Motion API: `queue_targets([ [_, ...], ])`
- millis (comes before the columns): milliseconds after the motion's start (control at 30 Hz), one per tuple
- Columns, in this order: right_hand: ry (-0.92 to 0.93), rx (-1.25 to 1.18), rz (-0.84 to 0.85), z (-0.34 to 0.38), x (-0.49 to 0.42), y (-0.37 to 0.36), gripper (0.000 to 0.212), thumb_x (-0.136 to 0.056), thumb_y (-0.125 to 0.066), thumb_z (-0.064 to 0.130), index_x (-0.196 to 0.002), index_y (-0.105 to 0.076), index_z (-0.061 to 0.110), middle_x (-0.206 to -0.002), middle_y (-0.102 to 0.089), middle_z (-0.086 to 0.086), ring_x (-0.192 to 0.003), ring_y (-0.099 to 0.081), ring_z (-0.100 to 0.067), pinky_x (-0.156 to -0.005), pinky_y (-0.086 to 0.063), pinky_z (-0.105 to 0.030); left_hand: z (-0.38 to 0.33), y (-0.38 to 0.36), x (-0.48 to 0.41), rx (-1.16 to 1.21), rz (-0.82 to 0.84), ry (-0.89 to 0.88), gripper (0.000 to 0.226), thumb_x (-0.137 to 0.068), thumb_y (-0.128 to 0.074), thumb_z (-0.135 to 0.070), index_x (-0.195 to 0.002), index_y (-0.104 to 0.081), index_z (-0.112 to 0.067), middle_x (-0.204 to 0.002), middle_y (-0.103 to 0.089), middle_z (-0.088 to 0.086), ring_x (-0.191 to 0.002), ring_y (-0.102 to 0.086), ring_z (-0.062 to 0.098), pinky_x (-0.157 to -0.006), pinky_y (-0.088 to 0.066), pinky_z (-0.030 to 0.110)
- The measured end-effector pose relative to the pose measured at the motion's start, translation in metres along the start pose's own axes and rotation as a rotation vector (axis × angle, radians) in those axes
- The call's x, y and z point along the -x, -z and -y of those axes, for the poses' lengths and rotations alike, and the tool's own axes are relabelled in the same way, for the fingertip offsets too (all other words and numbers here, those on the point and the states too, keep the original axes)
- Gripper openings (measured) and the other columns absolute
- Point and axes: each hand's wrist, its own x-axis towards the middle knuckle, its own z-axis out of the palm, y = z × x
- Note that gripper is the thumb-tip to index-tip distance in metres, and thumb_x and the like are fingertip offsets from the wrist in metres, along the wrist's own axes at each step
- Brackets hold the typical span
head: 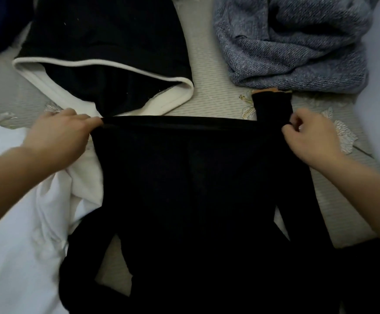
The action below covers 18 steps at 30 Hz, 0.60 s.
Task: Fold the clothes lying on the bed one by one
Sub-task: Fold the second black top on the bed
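A black long-sleeved top (184, 189) lies spread on the bed in front of me, its far edge stretched straight between my hands. My left hand (60, 137) pinches the far left corner of that edge. My right hand (309, 137) grips the far right corner, where a black sleeve cuff (271, 107) points away from me. The other sleeve curls near the bottom left.
A black garment with white lining (107, 64) lies at the far left. A grey-blue knitted sweater (297, 46) is crumpled at the far right. White cloth (19, 211) is bunched at my left. The patterned bed cover (207, 91) shows between them.
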Motion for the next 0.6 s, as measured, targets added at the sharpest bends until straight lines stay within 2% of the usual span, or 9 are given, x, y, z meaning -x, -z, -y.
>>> queue_targets([
  [33, 0.007, -0.008, 0.066, 0.006, -0.001, -0.003, 0.011, -0.082, -0.054, 0.009, -0.093, -0.059, 0.010, -0.082, -0.056, -0.011, -0.083, -0.052, -0.031, -0.072, -0.040, -0.038, -0.002, -0.004, -0.003, 0.053, 0.011, 0.038, 0.047, -0.076, -0.055, 0.004, -0.117, -0.060, -0.018, -0.101, -0.068, 0.009, -0.094, -0.056, 0.033, -0.065, -0.039, 0.038],
  [100, 0.093, 0.049, 0.204, 0.020, 0.002, -0.009, 0.035, -0.081, -0.053, 0.001, -0.115, -0.058, 0.009, -0.105, -0.056, -0.017, -0.103, -0.052, -0.035, -0.089, -0.043, -0.040, -0.016, -0.011, -0.008, 0.201, 0.152, 0.100, 0.054, -0.079, -0.050, -0.001, -0.128, -0.050, -0.024, -0.116, -0.062, 0.008, -0.110, -0.048, 0.031, -0.074, -0.039, 0.037],
  [133, 0.157, 0.094, 0.217, 0.026, 0.005, -0.011, 0.042, -0.078, -0.052, -0.001, -0.119, -0.057, 0.008, -0.113, -0.053, -0.019, -0.109, -0.049, -0.037, -0.093, -0.042, -0.043, -0.025, -0.014, -0.010, 0.238, 0.200, 0.105, 0.053, -0.080, -0.049, -0.004, -0.129, -0.048, -0.023, -0.120, -0.060, 0.008, -0.114, -0.046, 0.032, -0.081, -0.041, 0.039],
  [200, 0.334, 0.136, 0.198, 0.039, 0.014, -0.015, 0.046, -0.073, -0.053, -0.001, -0.119, -0.058, 0.007, -0.115, -0.053, -0.017, -0.109, -0.047, -0.038, -0.092, -0.043, -0.048, -0.036, -0.015, -0.014, 0.218, 0.211, 0.109, 0.048, -0.081, -0.050, -0.014, -0.128, -0.047, -0.022, -0.122, -0.059, 0.008, -0.116, -0.043, 0.032, -0.089, -0.043, 0.044],
  [267, 0.484, 0.134, 0.262, 0.051, 0.021, -0.024, 0.042, -0.080, -0.054, 0.006, -0.121, -0.058, 0.008, -0.120, -0.057, -0.012, -0.113, -0.049, -0.035, -0.093, -0.043, -0.046, -0.042, -0.015, -0.015, 0.142, 0.194, 0.130, 0.043, -0.082, -0.050, -0.028, -0.124, -0.046, -0.022, -0.117, -0.059, 0.007, -0.114, -0.042, 0.031, -0.083, -0.043, 0.042],
  [367, 0.457, 0.147, 0.426, 0.062, 0.028, -0.040, 0.049, -0.095, -0.049, 0.026, -0.142, -0.040, 0.015, -0.141, -0.046, -0.003, -0.129, -0.040, -0.024, -0.102, -0.036, -0.042, -0.045, -0.016, -0.012, 0.116, 0.114, 0.132, 0.041, -0.083, -0.048, -0.043, -0.115, -0.049, -0.017, -0.104, -0.063, 0.008, -0.105, -0.043, 0.031, -0.073, -0.042, 0.039],
  [433, 0.430, 0.221, 0.412, 0.064, 0.026, -0.048, 0.047, -0.096, -0.048, 0.031, -0.140, -0.041, 0.015, -0.137, -0.046, -0.004, -0.126, -0.041, -0.024, -0.099, -0.035, -0.040, -0.042, -0.016, -0.010, 0.131, 0.110, 0.129, 0.045, -0.083, -0.049, -0.048, -0.114, -0.050, -0.016, -0.104, -0.065, 0.009, -0.104, -0.045, 0.034, -0.075, -0.042, 0.039],
  [500, 0.430, 0.239, 0.376, 0.065, 0.022, -0.050, 0.031, -0.095, -0.050, 0.030, -0.122, -0.053, 0.014, -0.122, -0.055, -0.006, -0.117, -0.047, -0.026, -0.091, -0.038, -0.040, -0.035, -0.014, -0.010, 0.157, 0.117, 0.112, 0.047, -0.084, -0.052, -0.053, -0.113, -0.053, -0.017, -0.105, -0.065, 0.008, -0.102, -0.051, 0.034, -0.073, -0.040, 0.036],
  [600, 0.486, 0.281, 0.339, 0.057, 0.018, -0.041, 0.026, -0.096, -0.049, 0.030, -0.105, -0.063, 0.010, -0.104, -0.060, -0.009, -0.106, -0.055, -0.031, -0.084, -0.044, -0.040, -0.023, -0.007, -0.007, 0.176, 0.104, 0.067, 0.043, -0.082, -0.050, -0.060, -0.091, -0.056, -0.019, -0.088, -0.062, 0.004, -0.082, -0.056, 0.028, -0.064, -0.040, 0.033],
])
